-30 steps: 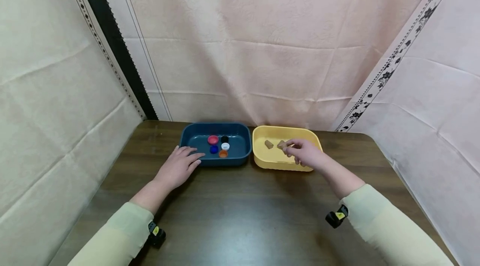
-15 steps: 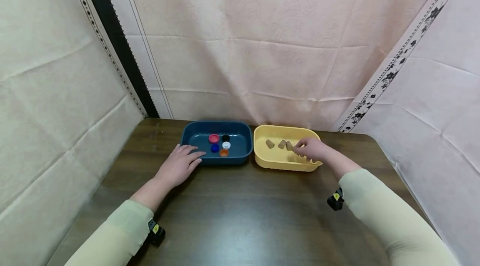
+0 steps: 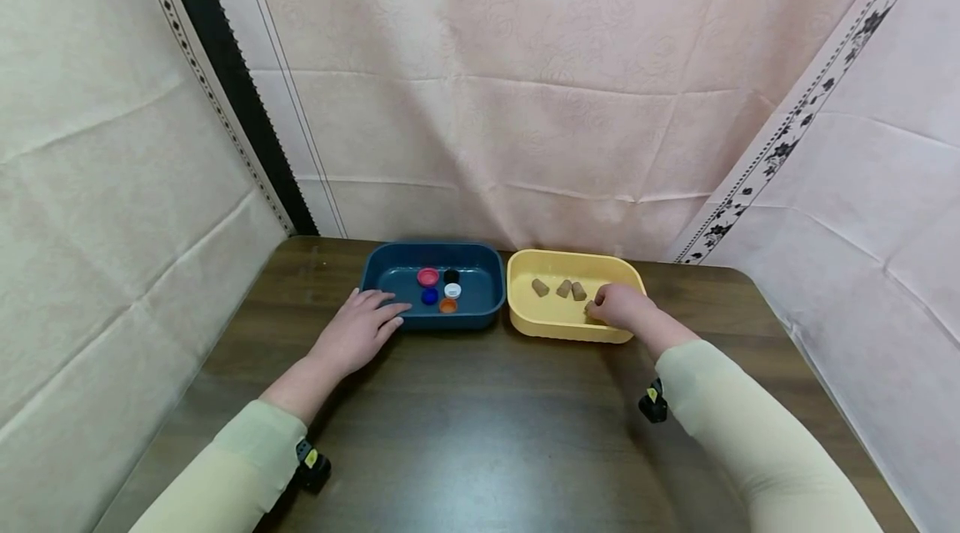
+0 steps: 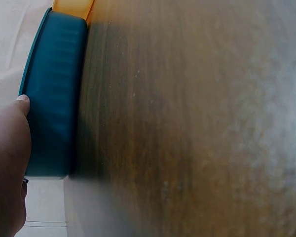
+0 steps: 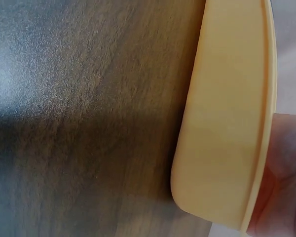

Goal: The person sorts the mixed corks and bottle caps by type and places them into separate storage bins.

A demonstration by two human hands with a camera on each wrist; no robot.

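Note:
My left hand (image 3: 360, 331) rests with spread fingers on the near left rim of a dark blue tray (image 3: 480, 322); the left wrist view has a fingertip at the rim. Inside this tray lie bottle caps: pink (image 3: 427, 277), black (image 3: 451, 276), blue (image 3: 430, 296), white (image 3: 452, 290) and orange (image 3: 447, 306). My right hand (image 3: 624, 307) reaches into the right part of a yellow tray (image 3: 551, 328), fingers curled, pinching a tan cork (image 3: 590, 309). Three more corks (image 3: 564, 289) lie left of it. In the right wrist view the tray wall (image 5: 227, 113) hides the fingertips.
Both trays stand side by side at the back of a dark wooden table (image 3: 480, 416). Pale cloth (image 3: 480, 99) hangs behind and on both sides. A small black camera sits at each wrist.
The right hand has shifted right along the yellow tray and lowered into it. A third loose cork now lies left of its fingers. The left hand stays in place.

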